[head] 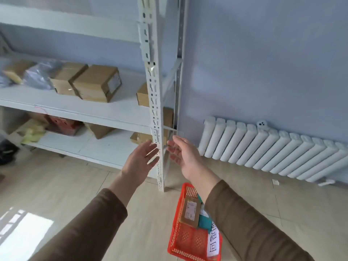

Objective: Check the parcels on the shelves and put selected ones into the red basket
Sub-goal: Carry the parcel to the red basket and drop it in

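The red basket (188, 240) sits on the floor below your right arm, already holding parcels. Your left hand (140, 159) and right hand (183, 154) are empty, fingers spread. Next, reach for the lower-shelf box (140, 138) beyond.

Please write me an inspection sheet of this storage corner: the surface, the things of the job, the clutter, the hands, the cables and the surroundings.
Surface: white shelf boards on a perforated steel upright; pale tiled floor.
Job's things: cardboard parcels and grey bags on the middle shelf; red basket on the floor, holding a brown flat parcel and a teal one.
Clutter: yellow foam pieces and a red crate on the lower shelf.
Hands: left hand and right hand open, empty, either side of the upright.
Cables: nothing seen.
Surroundings: blue wall, white radiator.
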